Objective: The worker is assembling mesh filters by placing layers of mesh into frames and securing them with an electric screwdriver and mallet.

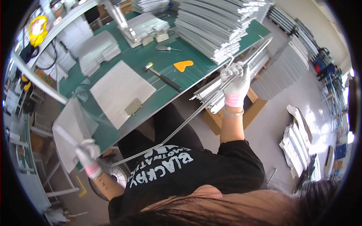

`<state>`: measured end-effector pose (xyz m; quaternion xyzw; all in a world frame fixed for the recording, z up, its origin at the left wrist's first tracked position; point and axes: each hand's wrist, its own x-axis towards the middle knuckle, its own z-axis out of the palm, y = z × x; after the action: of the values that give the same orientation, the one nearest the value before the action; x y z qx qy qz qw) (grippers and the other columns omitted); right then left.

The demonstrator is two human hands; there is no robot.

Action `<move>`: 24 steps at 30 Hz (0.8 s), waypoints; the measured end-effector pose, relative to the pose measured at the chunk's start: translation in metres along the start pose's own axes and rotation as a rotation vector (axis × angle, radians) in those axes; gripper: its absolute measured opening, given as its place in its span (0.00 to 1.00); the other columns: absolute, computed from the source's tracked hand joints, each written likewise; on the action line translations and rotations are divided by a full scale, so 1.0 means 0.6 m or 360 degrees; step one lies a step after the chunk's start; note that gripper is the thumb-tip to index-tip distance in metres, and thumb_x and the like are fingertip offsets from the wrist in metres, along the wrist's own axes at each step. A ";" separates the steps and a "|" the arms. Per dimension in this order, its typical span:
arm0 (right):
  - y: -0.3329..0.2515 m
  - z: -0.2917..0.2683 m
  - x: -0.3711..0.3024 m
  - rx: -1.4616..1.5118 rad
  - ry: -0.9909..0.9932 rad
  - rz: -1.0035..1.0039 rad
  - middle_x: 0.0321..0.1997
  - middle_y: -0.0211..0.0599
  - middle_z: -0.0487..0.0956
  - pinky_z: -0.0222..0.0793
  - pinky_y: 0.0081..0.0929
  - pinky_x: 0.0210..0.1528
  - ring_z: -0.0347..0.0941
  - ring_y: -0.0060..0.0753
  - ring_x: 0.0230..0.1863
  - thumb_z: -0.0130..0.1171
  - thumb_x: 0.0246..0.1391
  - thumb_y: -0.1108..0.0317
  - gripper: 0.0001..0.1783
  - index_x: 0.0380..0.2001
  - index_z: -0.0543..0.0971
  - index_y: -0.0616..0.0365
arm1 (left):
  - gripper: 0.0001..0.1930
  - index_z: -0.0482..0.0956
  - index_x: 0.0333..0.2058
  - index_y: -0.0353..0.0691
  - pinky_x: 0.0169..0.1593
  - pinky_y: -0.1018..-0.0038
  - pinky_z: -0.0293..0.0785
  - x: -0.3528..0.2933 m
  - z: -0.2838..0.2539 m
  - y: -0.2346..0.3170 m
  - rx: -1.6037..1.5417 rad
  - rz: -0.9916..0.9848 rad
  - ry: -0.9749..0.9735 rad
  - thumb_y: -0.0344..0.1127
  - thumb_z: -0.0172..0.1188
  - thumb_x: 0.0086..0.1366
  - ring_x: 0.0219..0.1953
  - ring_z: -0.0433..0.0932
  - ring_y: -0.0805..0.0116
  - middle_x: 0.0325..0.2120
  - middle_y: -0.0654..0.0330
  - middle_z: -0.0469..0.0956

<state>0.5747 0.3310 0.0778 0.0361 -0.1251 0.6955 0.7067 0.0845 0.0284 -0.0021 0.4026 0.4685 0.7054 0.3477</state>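
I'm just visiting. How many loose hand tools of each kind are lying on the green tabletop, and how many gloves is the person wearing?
Black-handled hammer: 1
Screwdriver: 1
Orange-yellow scraper: 1
White gloves with pink cuffs: 2
Total: 5 (3 tools, 2 gloves)

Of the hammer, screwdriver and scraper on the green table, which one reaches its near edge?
The hammer: its dark end comes up to the table's near edge, while the orange scraper and the screwdriver lie farther in.
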 end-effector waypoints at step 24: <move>0.328 -0.192 -0.101 -0.2468 -0.1213 0.0728 0.39 0.41 0.81 0.74 0.28 0.43 0.78 0.28 0.34 0.48 0.64 0.68 0.28 0.65 0.62 0.66 | 0.22 0.65 0.60 0.37 0.67 0.57 0.61 -0.009 0.346 -0.324 -0.1382 -0.0858 -0.0043 0.45 0.45 0.76 0.63 0.66 0.55 0.59 0.49 0.68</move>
<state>0.3937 0.3041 -0.0714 -0.2489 -0.7907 0.4801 0.2870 0.2945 0.1651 -0.1369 0.0948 0.2148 0.7150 0.6585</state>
